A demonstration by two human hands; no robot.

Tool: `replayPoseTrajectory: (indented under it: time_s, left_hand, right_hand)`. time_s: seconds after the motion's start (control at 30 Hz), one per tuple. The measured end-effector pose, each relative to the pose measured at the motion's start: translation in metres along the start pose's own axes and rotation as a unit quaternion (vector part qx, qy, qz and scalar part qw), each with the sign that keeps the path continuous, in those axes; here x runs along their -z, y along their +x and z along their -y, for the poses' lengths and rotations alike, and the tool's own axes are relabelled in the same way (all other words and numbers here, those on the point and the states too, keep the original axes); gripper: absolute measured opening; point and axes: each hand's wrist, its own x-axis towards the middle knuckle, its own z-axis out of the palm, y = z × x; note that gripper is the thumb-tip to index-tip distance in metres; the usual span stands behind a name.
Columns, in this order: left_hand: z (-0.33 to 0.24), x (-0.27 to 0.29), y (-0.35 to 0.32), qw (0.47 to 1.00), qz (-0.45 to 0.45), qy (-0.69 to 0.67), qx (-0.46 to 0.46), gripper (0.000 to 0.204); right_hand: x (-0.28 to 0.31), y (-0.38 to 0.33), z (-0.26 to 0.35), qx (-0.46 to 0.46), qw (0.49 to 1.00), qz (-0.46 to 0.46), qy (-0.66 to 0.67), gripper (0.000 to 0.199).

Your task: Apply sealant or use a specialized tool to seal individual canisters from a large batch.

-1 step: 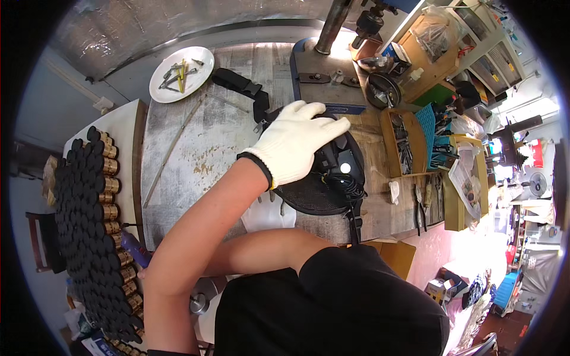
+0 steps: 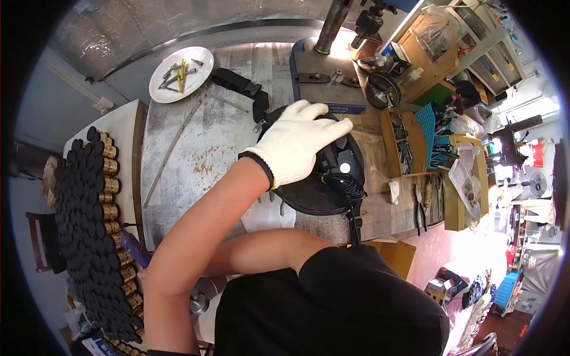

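My left hand, in a white knitted glove with a dark cuff, lies palm down with fingers spread. It rests over a black mesh bag-like piece with a black buckled strap. Beside the fingers, a black device and a coiled black cable lie on the mesh. My right arm crosses beneath the left forearm toward the left. There a purple power screwdriver with a thin bit pokes out, held by my right hand, which is mostly hidden behind my left arm.
Rows of black-capped, gold-sided cylinders stand at left. A white plate holds several screws or bolts. At the back stands a drill press base. On the right are a wooden tool tray, pliers and a yellow box.
My gloved left hand has shifted very slightly to the right over the black mesh piece. The right arm and the power screwdriver look unmoved.
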Motion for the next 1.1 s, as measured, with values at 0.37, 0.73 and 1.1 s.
replayPoseTrajectory:
  time_s: [0.37, 0.73, 1.1]
  left_hand:
    - [0.003, 0.008, -0.012, 0.998, 0.011, -0.031, 0.050, 0.065]
    - [0.001, 0.011, -0.031, 0.998, 0.016, -0.024, 0.048, 0.055]
    - [0.006, 0.006, -0.052, 0.997, -0.003, -0.016, 0.078, 0.050]
  right_hand:
    - [-0.015, -0.002, -0.012, 0.003, 1.000, 0.022, 0.013, 0.036]
    - [-0.030, 0.001, -0.025, 0.012, 0.999, 0.044, 0.016, 0.035]
    - [-0.047, 0.007, -0.039, 0.005, 0.997, 0.077, 0.021, 0.035]
